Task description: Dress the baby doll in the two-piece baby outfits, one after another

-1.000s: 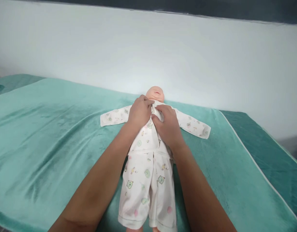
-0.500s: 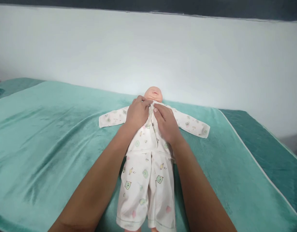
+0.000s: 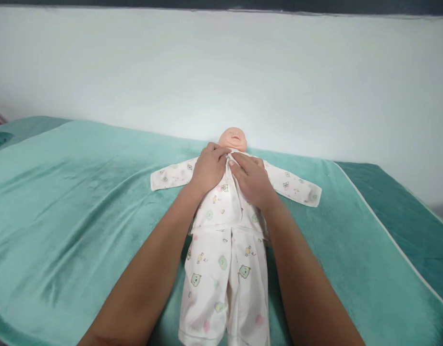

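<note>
A baby doll (image 3: 233, 139) lies on its back with its arms spread, dressed in a white printed shirt (image 3: 221, 206) and matching printed trousers (image 3: 207, 288). Just below the doll's chin, my left hand (image 3: 210, 168) rests on the upper chest with thumb and fingers closed on the shirt's neckline. Close beside it, my right hand (image 3: 253, 181) pinches the other side of the same front opening, thumb toward the collar. The shirt's front edges overlap down the belly. What lies right under my fingertips is too small to make out.
A light green plush blanket (image 3: 80, 202) spreads under the doll, with a darker green cover (image 3: 398, 216) at the right. Behind the doll's head stands a white wall (image 3: 221, 72). Folds run through the blanket on the left.
The view has shifted a little, so the doll and both hands appear slightly further right. Both hands stay at the neckline, and the right fingers are a little more bent.
</note>
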The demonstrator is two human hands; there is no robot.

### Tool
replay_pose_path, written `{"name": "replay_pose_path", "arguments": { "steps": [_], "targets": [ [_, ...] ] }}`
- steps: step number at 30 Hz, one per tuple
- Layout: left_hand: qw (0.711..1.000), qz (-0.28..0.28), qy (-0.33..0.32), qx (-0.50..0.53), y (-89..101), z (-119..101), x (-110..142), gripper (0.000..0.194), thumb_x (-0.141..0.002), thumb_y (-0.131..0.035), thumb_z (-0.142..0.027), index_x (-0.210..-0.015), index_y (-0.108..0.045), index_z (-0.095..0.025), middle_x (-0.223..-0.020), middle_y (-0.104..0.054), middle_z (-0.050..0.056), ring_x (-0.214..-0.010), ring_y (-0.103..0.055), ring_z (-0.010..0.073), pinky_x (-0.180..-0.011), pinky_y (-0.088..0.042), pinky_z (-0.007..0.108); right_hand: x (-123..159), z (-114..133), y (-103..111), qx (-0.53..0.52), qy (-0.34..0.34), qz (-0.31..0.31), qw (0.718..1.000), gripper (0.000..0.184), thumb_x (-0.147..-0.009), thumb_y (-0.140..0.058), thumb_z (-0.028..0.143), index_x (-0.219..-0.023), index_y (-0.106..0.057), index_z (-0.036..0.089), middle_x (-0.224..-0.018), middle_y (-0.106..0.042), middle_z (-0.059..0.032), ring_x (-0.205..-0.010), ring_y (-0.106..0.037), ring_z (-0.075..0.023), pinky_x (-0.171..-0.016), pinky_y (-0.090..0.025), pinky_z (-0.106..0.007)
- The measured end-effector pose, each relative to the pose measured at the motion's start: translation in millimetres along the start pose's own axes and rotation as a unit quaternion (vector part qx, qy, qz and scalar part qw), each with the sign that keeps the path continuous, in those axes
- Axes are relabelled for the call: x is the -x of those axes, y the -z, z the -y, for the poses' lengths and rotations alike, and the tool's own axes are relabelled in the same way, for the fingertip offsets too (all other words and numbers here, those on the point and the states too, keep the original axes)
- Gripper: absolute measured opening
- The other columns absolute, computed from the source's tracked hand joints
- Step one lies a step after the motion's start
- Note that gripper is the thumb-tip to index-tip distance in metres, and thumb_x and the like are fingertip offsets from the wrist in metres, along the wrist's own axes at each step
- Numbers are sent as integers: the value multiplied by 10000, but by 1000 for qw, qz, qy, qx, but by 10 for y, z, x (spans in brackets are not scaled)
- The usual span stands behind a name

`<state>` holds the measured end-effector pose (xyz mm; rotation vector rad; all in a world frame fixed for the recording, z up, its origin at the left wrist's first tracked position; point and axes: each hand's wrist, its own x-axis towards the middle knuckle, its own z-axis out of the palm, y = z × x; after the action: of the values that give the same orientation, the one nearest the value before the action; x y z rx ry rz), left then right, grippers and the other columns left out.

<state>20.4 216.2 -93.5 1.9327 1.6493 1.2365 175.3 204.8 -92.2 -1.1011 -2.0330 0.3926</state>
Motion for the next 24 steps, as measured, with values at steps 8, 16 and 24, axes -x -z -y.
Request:
{"name": "replay_pose_path", "arguments": {
  "steps": [8,16,24],
  "targets": [
    [999,-32,-22,10,4,19,82,370,-920,-434,-149,-1097,-747,-235,-1137,-623,72,-1133,-590,226,-1061,-454,387,38,-11,61,-53,-16,21,998,360,-981,-475,399,-1277,-629,263,-1434,-599,-57,-1377,-470,-248,-1180,-278,-473],
    [998,-35,-54,26,98,-40,271,410,-915,-402,-106,-1081,-749,-247,-1167,-643,62,-1150,-601,201,-1061,-459,367,144,124,54,-78,-49,-114,989,200,-885,-535,260,-1040,-659,238,-1172,-689,-73,-1151,-577,-254,-1034,-428,-450],
    [995,-48,-84,32,146,-127,365,278,-926,-485,-144,-1039,-718,-247,-1115,-689,43,-1133,-607,202,-1024,-468,359,175,297,65,13,-56,-110,992,78,-875,-554,223,-941,-597,220,-992,-645,-75,-821,-584,-204,-771,-464,-354]
  ]
}}
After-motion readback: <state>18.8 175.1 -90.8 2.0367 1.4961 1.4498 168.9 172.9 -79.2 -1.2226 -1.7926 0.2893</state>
